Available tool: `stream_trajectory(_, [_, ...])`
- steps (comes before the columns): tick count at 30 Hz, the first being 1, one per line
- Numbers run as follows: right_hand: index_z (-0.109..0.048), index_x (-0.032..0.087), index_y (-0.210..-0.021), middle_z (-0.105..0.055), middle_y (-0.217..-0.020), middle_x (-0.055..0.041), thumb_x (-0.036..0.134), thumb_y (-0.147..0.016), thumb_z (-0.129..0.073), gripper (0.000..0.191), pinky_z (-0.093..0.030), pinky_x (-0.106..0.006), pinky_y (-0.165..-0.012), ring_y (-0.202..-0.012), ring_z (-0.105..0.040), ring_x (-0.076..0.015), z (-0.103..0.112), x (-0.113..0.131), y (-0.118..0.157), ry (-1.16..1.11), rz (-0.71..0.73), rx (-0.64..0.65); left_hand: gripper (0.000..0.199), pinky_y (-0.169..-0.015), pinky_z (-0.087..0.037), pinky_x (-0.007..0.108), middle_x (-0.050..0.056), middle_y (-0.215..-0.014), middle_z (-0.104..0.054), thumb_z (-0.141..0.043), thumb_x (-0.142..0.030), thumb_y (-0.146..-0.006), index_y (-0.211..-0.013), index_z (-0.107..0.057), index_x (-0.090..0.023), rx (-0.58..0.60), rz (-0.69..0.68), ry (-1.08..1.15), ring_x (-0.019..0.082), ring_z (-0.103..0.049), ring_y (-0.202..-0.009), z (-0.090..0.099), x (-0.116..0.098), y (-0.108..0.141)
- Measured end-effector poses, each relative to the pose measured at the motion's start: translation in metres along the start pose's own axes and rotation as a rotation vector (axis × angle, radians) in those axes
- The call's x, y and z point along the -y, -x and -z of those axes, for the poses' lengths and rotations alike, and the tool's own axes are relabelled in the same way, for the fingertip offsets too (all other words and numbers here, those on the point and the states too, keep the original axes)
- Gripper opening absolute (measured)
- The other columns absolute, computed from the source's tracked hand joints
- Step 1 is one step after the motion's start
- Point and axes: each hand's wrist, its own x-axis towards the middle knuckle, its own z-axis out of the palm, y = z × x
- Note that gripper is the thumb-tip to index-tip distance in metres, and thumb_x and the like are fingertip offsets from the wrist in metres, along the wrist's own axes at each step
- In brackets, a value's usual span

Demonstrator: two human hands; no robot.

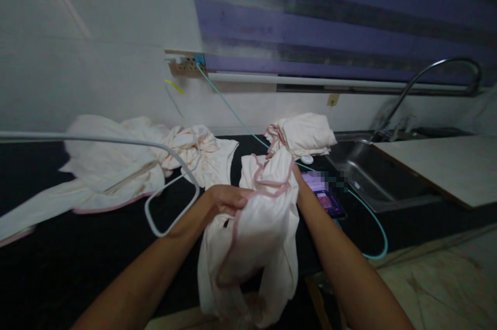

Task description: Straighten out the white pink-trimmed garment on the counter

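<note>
A cream garment with pink trim (256, 226) hangs in front of me over the edge of a black counter (77, 252). My left hand (225, 199) grips its upper left edge. My right hand (300, 182) holds the upper right side, mostly hidden behind the cloth. A pile of similar cream clothes (128, 164) lies on the counter to the left. A folded stack of them (303, 134) rests behind the held garment. A grey cable loop (171, 216) lies on the counter just left of my left forearm.
A phone with a lit screen (326, 196) lies right of my right wrist, a teal cable (373, 216) running from it to a wall socket (186, 66). A steel sink (373, 175) with a curved tap (438, 69) and a pale board (446, 164) are at right.
</note>
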Motion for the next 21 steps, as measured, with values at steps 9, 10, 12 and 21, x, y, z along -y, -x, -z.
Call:
stream_trajectory(9, [-0.067,0.018,-0.067,-0.07,-0.064,-0.0115,0.091,-0.057,-0.07,0.074,-0.055,-0.037,-0.063,-0.062,-0.068,-0.0245,0.041,0.022,0.01,-0.739,-0.288,1.08,0.067,-0.045,-0.037,0.027,0.002,-0.049,-0.054,-0.048,-0.086,-0.082,-0.063,-0.048,-0.022,-0.406,-0.104,-0.369,0.016,-0.049,-0.042,0.015,-0.024,-0.031])
stream_trajectory(10, [-0.072,0.015,-0.075,-0.075,-0.073,-0.0143,0.086,-0.054,-0.078,0.074,-0.057,-0.037,-0.07,-0.071,-0.071,-0.0265,0.038,0.027,0.012,-0.791,-0.275,1.172,0.065,-0.047,-0.036,0.027,0.001,-0.05,-0.052,-0.051,-0.084,-0.083,-0.064,-0.05,-0.021,-0.565,-0.159,-0.505,0.015,-0.047,-0.043,0.019,-0.02,-0.035])
stream_trajectory(12, [-0.077,0.011,-0.092,-0.079,-0.094,-0.0195,0.071,-0.052,-0.09,0.073,-0.057,-0.039,-0.086,-0.091,-0.075,-0.0312,0.031,0.038,0.016,-0.846,-0.259,1.367,0.059,-0.054,-0.038,0.029,0.003,-0.061,-0.06,-0.057,-0.077,-0.083,-0.072,-0.057,-0.02,-0.809,-0.225,-0.794,0.017,-0.053,-0.054,0.022,-0.014,-0.041])
stream_trajectory(21, [-0.071,0.018,-0.11,-0.077,-0.101,-0.0104,0.055,-0.073,-0.085,0.054,-0.058,-0.031,-0.08,-0.091,-0.073,-0.022,0.018,0.049,0.013,-1.149,-0.403,0.787,0.038,-0.083,-0.053,0.038,0.01,-0.095,-0.073,-0.074,-0.052,-0.08,-0.097,-0.069,-0.017,-0.957,-0.441,-0.71,0.027,-0.067,-0.089,0.02,-0.017,-0.038])
